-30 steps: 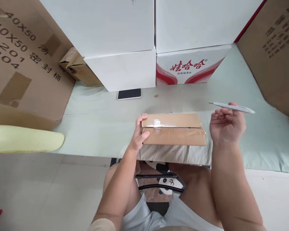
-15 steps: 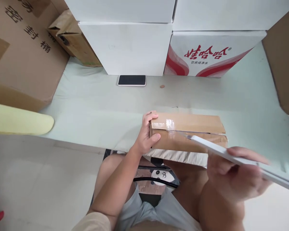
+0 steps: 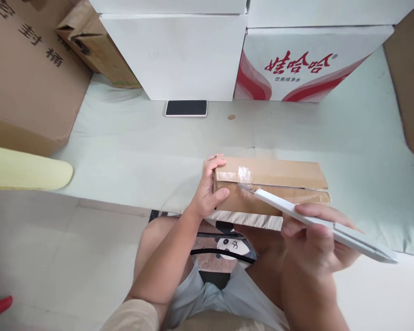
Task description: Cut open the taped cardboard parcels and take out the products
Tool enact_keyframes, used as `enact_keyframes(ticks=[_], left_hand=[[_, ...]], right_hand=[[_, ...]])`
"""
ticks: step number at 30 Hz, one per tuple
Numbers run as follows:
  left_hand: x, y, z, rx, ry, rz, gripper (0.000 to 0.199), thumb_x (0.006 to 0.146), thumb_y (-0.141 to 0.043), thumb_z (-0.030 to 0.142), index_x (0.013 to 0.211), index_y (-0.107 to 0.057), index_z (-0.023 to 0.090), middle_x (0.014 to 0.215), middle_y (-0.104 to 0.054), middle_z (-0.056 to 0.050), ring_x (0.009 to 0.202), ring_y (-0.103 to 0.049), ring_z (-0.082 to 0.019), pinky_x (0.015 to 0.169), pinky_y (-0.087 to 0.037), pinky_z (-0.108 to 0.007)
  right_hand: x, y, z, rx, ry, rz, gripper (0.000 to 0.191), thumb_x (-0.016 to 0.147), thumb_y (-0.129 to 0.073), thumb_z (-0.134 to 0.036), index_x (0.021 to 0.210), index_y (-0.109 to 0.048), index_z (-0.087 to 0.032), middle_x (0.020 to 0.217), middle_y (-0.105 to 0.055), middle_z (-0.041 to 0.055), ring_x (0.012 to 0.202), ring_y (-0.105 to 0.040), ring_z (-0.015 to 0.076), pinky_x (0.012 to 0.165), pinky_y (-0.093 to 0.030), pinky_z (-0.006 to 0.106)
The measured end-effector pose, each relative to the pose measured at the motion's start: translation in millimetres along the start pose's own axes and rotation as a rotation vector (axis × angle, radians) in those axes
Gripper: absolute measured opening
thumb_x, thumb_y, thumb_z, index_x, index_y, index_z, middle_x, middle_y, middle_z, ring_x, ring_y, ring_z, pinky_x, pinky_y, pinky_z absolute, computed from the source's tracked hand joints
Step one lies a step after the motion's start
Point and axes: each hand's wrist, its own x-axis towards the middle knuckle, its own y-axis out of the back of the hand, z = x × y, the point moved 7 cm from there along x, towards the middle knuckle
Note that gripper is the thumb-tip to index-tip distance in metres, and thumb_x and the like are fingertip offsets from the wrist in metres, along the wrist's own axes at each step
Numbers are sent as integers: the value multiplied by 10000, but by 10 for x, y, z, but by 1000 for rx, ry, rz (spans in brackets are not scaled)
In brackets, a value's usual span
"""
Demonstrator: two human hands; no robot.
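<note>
Both hands are full: the left hand (image 3: 207, 196) clasps one end of the box (image 3: 272, 172), thumb on the near side and fingers over the far side, and the right hand (image 3: 315, 253) is closed around the knife (image 3: 272, 201). The box sits between them at the near edge of the counter (image 3: 138, 156), seam upward, probably so that the seam is easy to see and reach. Holding it by the end seems to steady it while keeping the fingers off the line of the blade (image 3: 247, 188). The knife slants low from the right hand toward the left, its tip at the seam beside the clear tape (image 3: 244, 174); whether it has gone through, I cannot tell. Ahead of the left hand, the phone (image 3: 186, 108) lies flat, clear of the work, with a scrap (image 3: 231, 116) to its right. Farther ahead of both hands stand the white boxes (image 3: 193, 55) and the printed carton (image 3: 296, 64), perhaps pushed back to leave working room
</note>
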Motion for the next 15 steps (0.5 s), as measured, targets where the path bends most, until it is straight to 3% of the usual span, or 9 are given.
enact_keyframes(ticks=[10,15], left_hand=[[-6,20,-27,-48,65,3,658,844,-703,685,1369,-500,345,1446,-462,-99,1472,-405,-385,1242,-355,-608],[-7,9,5,-81,69,6,638,846,-722,654,1371,-511,358,1452,-462,-83,1497,-381,-378,1274,-310,-602]], right_hand=[[32,0,3,54,72,6,198,1031,-650,-315,1121,-817,-257,597,-680,-20,420,-577,114,376,-448,249],[-15,15,35,-137,26,-18,167,975,-713,-378,1015,-812,-249,628,-703,-10,461,-632,152,421,-514,287]])
